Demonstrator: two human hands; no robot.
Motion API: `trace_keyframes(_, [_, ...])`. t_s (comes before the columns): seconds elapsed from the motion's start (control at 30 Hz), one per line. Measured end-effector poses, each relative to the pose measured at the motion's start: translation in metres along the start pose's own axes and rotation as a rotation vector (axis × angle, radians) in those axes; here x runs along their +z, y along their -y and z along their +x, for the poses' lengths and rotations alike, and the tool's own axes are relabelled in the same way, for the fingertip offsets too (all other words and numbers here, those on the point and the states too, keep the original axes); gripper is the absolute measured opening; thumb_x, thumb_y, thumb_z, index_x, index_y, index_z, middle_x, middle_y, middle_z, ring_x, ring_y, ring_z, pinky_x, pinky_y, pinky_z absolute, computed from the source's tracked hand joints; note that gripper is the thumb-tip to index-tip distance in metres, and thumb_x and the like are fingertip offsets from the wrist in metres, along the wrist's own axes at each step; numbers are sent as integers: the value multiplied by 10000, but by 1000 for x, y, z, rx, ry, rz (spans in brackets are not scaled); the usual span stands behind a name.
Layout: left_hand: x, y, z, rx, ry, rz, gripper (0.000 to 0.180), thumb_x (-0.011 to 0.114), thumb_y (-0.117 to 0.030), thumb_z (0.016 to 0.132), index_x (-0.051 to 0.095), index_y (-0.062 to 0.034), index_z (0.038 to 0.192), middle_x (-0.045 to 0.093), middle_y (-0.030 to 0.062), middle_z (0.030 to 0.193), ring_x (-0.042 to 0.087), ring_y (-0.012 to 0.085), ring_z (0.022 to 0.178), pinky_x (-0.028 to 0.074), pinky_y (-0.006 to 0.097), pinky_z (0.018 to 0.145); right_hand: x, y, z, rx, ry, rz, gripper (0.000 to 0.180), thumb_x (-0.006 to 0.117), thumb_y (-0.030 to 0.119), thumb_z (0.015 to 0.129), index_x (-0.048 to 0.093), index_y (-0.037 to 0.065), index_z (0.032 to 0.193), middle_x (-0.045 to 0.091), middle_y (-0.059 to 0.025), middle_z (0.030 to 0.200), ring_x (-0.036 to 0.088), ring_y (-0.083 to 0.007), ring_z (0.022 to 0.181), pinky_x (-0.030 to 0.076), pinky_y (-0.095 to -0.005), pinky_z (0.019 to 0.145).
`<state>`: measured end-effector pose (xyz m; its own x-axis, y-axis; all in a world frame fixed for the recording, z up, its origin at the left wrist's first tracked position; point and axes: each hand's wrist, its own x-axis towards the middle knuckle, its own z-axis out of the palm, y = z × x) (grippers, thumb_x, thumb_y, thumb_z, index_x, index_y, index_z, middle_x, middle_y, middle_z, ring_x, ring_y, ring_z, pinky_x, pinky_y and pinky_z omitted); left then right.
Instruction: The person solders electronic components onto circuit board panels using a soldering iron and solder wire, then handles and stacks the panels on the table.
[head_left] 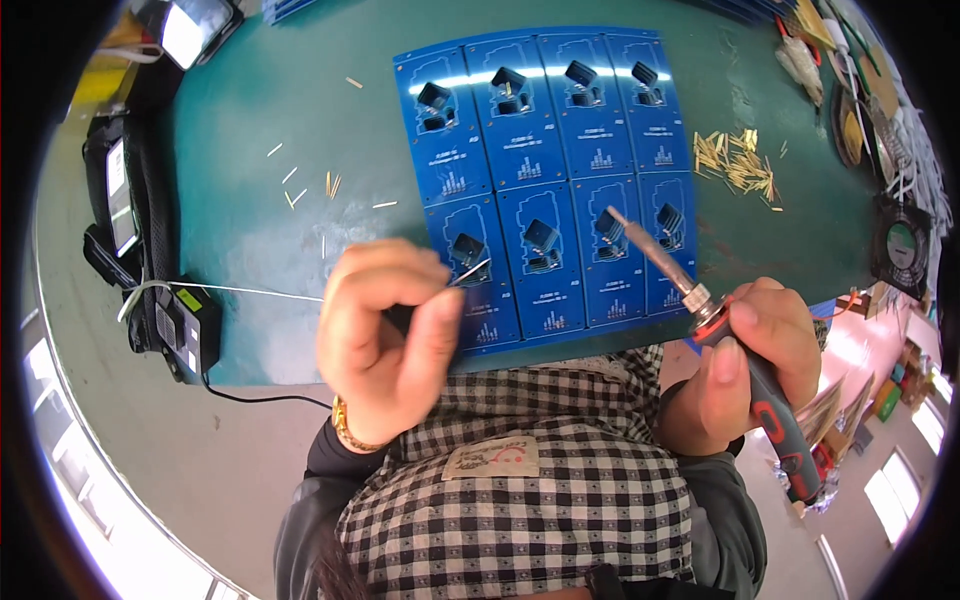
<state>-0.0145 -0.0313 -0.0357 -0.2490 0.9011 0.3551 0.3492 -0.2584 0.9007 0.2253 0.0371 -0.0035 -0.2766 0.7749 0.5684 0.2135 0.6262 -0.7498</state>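
A panel of several blue circuit boards [560, 140] lies on the green table [260, 230], each board carrying a black component [540, 236]. My left hand [385, 335] pinches a thin silver solder wire [472, 272] whose end points at the lower left board. My right hand [755, 360] grips a soldering iron [660, 255] by its red and black handle. The iron's tip sits by the black component on the lower row, third board from the left.
A heap of brass pins [738, 165] lies to the right of the panel, and loose pins [300, 190] are scattered to its left. A black box with a cable [190, 325] stands at the left. A small black fan [900, 245] sits at the right.
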Motion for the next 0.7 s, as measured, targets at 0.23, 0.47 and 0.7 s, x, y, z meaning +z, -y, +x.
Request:
trace_keyframes(0.23, [-2,-24,5,-124,26,-308,160,591,-14,892,439,-19,944,543,93,806,481,134,677,407,243,627,-4,-10,-6,-40,-33,-30,291,684,57,734,619,-13,1009,652,-109,744,561,-174,584,422,-276,516])
trace_keyframes(0.47, [28,-38,20,-11,317,-241,192,682,33,797,520,-16,889,568,83,811,548,188,685,444,277,601,-10,-14,-11,-26,-39,-64,292,668,-7,721,615,-31,1006,647,-111,752,583,-181,600,456,-271,544])
trace_keyframes(0.7, [47,-34,34,240,305,481,211,732,26,636,589,-55,769,601,138,1048,544,288,915,417,359,791,-18,-9,-19,-7,-60,-23,256,661,-1,716,620,-27,967,641,-112,709,564,-176,542,440,-278,490])
